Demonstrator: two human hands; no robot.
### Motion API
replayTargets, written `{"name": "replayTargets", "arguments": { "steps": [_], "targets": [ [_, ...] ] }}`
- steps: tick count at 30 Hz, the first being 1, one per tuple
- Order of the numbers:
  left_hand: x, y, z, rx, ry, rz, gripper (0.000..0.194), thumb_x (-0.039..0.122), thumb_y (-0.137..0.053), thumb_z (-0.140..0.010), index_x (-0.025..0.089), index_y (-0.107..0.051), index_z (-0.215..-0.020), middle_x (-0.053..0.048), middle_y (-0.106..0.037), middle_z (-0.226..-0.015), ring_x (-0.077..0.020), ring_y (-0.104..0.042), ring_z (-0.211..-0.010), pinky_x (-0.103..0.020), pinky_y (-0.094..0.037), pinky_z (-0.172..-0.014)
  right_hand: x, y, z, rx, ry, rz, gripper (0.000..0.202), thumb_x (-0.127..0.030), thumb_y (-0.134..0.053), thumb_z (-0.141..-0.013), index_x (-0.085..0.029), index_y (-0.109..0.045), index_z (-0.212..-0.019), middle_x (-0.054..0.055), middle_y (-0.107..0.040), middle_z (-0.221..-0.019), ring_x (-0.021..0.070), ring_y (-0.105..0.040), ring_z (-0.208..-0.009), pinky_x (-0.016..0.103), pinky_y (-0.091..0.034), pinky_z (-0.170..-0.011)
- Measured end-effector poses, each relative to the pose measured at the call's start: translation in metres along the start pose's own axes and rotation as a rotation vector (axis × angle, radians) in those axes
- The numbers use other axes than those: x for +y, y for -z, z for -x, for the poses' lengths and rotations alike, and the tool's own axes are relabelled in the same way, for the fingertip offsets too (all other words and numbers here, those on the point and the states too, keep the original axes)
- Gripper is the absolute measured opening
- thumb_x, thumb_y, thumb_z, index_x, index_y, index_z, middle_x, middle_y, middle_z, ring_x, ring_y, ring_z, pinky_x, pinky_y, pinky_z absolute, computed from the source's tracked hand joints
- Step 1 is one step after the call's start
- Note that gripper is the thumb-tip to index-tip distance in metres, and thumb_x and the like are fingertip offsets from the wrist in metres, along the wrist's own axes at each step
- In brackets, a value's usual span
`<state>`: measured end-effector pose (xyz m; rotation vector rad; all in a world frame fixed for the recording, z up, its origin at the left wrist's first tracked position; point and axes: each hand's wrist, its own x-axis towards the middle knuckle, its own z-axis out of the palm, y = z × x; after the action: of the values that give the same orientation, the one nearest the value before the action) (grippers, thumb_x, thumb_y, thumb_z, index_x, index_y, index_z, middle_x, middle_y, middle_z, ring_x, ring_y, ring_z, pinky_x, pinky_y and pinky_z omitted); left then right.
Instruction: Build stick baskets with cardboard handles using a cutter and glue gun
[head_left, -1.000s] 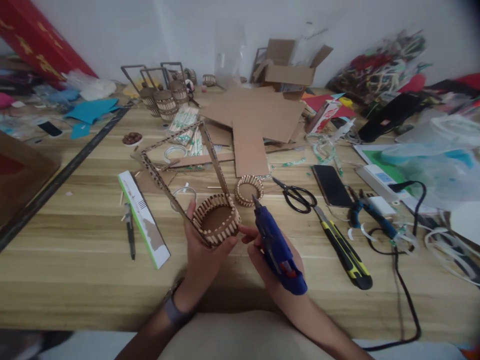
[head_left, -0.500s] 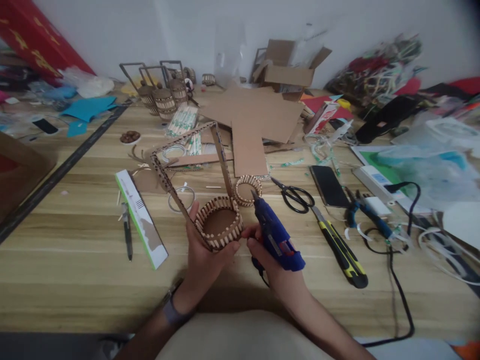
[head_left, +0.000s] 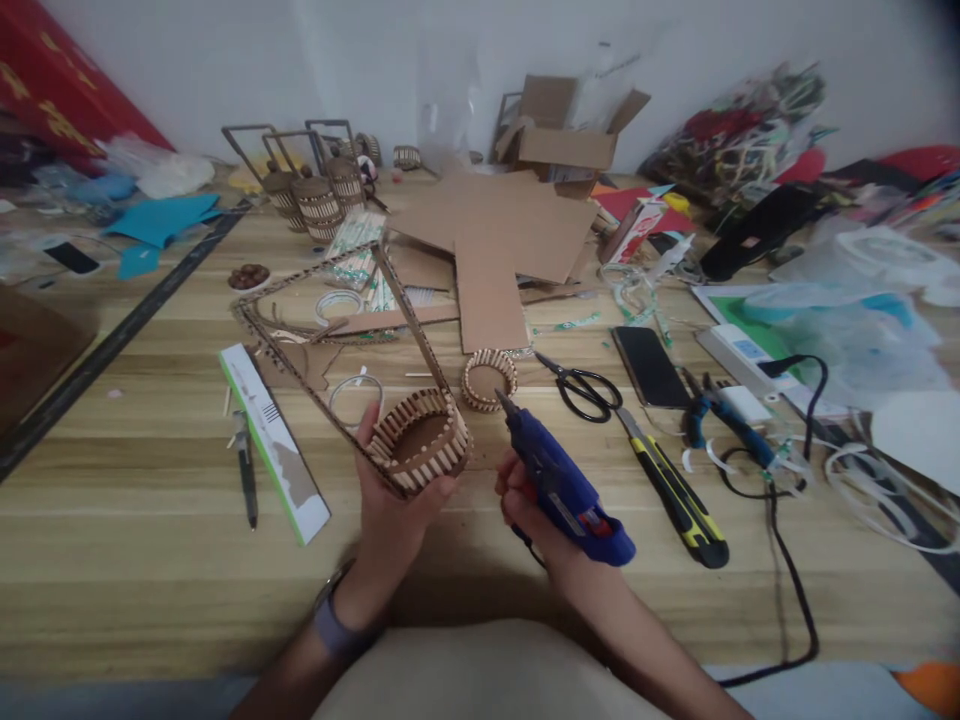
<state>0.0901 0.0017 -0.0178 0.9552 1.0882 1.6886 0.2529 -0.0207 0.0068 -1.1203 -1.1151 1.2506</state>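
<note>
My left hand [head_left: 394,525] is closed around a small round basket [head_left: 431,455] made of short wooden sticks on cardboard, with a tall cardboard handle [head_left: 412,315]. The basket is tilted, its open top and brown floor facing me. In my right hand [head_left: 536,510] is a blue glue gun [head_left: 566,485], its nozzle pointing up and left, apart from the basket. Just beyond the nozzle lies a stick-covered ring [head_left: 489,380] on the table. A roll of tape [head_left: 356,398] shows behind the basket, partly hidden by my fingers and the handle.
Scissors [head_left: 581,388], a yellow utility knife [head_left: 679,495], a phone [head_left: 651,367] and pliers [head_left: 731,425] lie to the right. A box strip [head_left: 277,445] and a pen-like tool [head_left: 244,470] are left. Cardboard sheets [head_left: 495,250] and finished baskets [head_left: 315,205] stand farther back.
My left hand has moved left with the basket, and its handle leans farther left. My right hand has drawn the glue gun slightly right and down, widening the space between them.
</note>
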Motion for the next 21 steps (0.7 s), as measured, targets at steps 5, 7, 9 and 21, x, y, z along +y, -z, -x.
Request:
{"name": "replayTargets", "arguments": {
  "steps": [5, 7, 9, 21],
  "targets": [
    [-0.004, 0.003, -0.001, -0.066, -0.037, 0.060, 0.099, 0.037, -0.094, -0.063, 0.033, -0.043, -0.148, -0.006, -0.066, -0.129, -0.0225, -0.069, -0.111, -0.031, -0.057, -0.095, -0.007, 0.026, 0.006, -0.179, -0.116, 0.041, 0.032, -0.051, -0.074, -0.082, -0.019, -0.069, -0.081, 0.001, -0.062, -0.070, 0.0128, -0.054, -0.061, 0.025, -0.041, -0.053],
    [-0.006, 0.004, 0.000, -0.071, -0.023, 0.084, 0.099, 0.037, -0.094, -0.064, 0.034, -0.043, -0.149, -0.005, -0.065, -0.132, -0.0213, -0.068, -0.114, -0.030, -0.056, -0.097, -0.008, 0.030, 0.009, -0.221, -0.168, -0.009, 0.032, -0.051, -0.077, -0.081, -0.020, -0.070, -0.087, 0.002, -0.066, -0.072, 0.0142, -0.059, -0.064, 0.026, -0.045, -0.057],
    [-0.009, 0.006, -0.001, -0.070, -0.022, 0.103, 0.098, 0.039, -0.093, -0.064, 0.035, -0.044, -0.148, -0.005, -0.063, -0.137, -0.0212, -0.067, -0.117, -0.030, -0.055, -0.099, -0.009, 0.031, 0.012, -0.235, -0.228, -0.076, 0.035, -0.052, -0.078, -0.079, -0.020, -0.070, -0.092, 0.002, -0.068, -0.071, 0.0148, -0.061, -0.064, 0.026, -0.046, -0.057],
    [-0.008, 0.009, -0.002, -0.128, 0.005, 0.114, 0.095, 0.046, -0.091, -0.065, 0.034, -0.044, -0.147, -0.006, -0.066, -0.133, -0.0250, -0.067, -0.119, -0.036, -0.055, -0.101, 0.003, 0.033, 0.012, -0.224, -0.302, -0.114, 0.046, -0.063, -0.078, -0.073, -0.019, -0.072, -0.084, 0.004, -0.070, -0.064, 0.0128, -0.054, -0.051, 0.025, -0.038, -0.046]
  ]
}}
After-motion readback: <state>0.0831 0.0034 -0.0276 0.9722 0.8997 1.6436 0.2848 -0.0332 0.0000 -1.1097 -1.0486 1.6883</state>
